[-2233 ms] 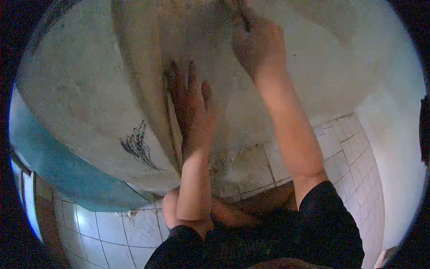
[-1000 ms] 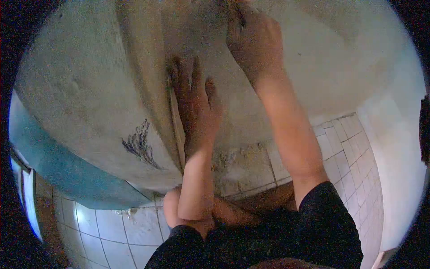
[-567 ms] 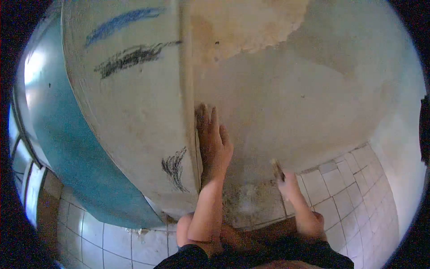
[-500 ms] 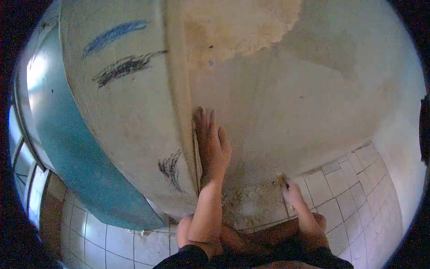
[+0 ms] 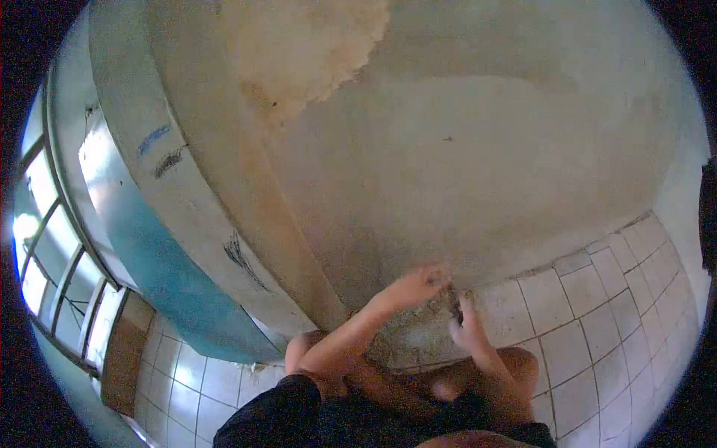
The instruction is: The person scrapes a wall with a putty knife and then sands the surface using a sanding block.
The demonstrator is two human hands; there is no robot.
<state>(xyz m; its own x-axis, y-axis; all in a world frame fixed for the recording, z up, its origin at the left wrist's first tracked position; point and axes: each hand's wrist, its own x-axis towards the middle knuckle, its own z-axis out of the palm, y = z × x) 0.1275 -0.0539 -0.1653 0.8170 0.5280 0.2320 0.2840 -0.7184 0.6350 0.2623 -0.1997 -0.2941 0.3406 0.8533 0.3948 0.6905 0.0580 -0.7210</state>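
Observation:
My right hand [image 5: 469,334] is low at the foot of the grey plaster wall [image 5: 478,172], closed around a small dark-handled scraping tool [image 5: 457,313] that points up at the wall. My left hand [image 5: 417,284] reaches across just above it, fingers curled together and touching the rough, crumbly patch [image 5: 418,336] where wall meets floor. Whether it pinches anything is too blurred to tell. My bare knees [image 5: 515,366] are bent beneath both arms.
A peeled yellowish patch [image 5: 299,52] shows high on the wall. A wall corner edge [image 5: 291,246] runs down to the left, with a teal panel [image 5: 157,269] and a barred window [image 5: 45,246] beyond. White floor tiles [image 5: 597,321] spread to the right.
My left hand has come off the wall corner, where it lay flat, and dropped to the wall's foot beside my right hand. My right hand came down from high on the wall. The view swung left.

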